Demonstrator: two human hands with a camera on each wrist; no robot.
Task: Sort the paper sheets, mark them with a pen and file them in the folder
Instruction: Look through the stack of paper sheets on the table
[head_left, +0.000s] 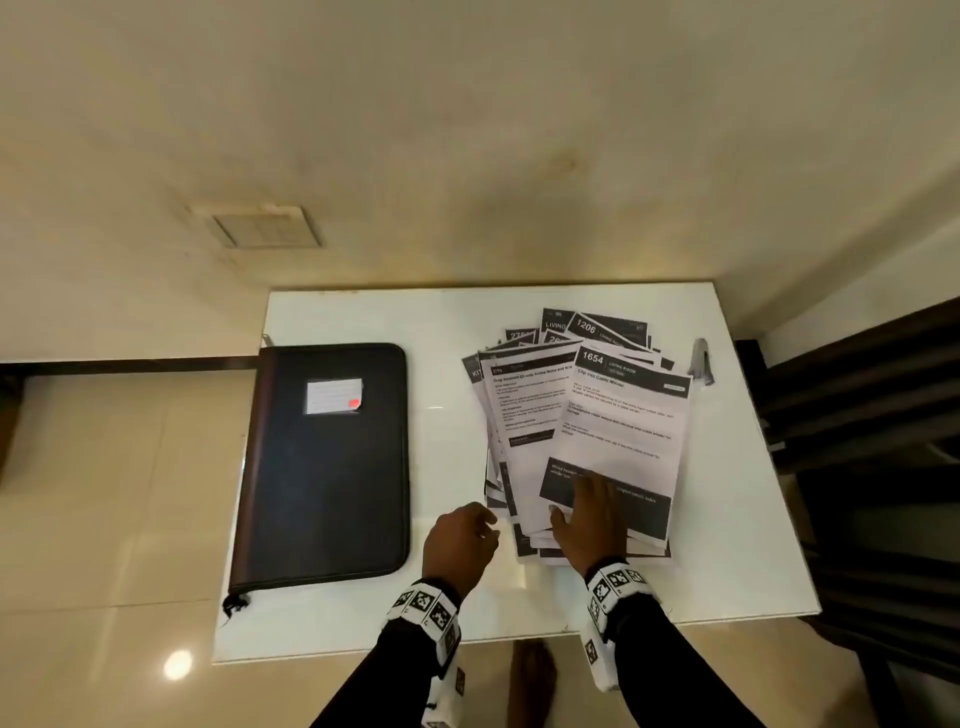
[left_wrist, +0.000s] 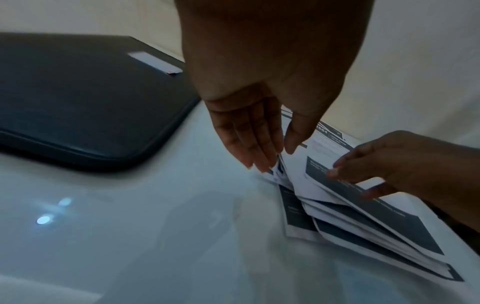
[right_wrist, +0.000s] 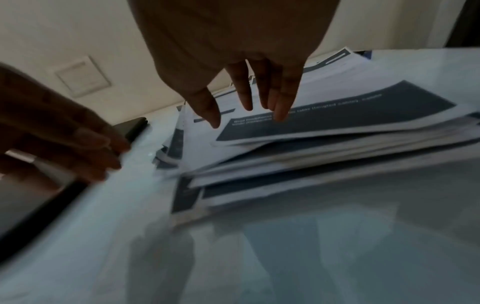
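Note:
A loose, fanned pile of printed paper sheets (head_left: 524, 415) (left_wrist: 363, 222) (right_wrist: 337, 144) lies on the right half of the white table (head_left: 441, 364). Its top sheet (head_left: 623, 415) is headed "1654 LIVING ROOM". My right hand (head_left: 592, 519) (right_wrist: 249, 111) (left_wrist: 389, 164) rests with straight fingers on the dark band at that sheet's near end. My left hand (head_left: 460, 543) (left_wrist: 275, 158) is at the pile's near left corner, fingertips touching the sheet edges. A closed black zip folder (head_left: 327, 467) (left_wrist: 78, 92) with a white label (head_left: 333, 396) lies to the left. A grey pen (head_left: 700, 361) lies right of the pile.
Dark wooden furniture (head_left: 857, 415) stands close against the table's right side. Glossy beige floor tiles surround the table, with a vent plate (head_left: 260, 226) beyond its far edge. A bare foot (head_left: 530, 675) shows under the near edge.

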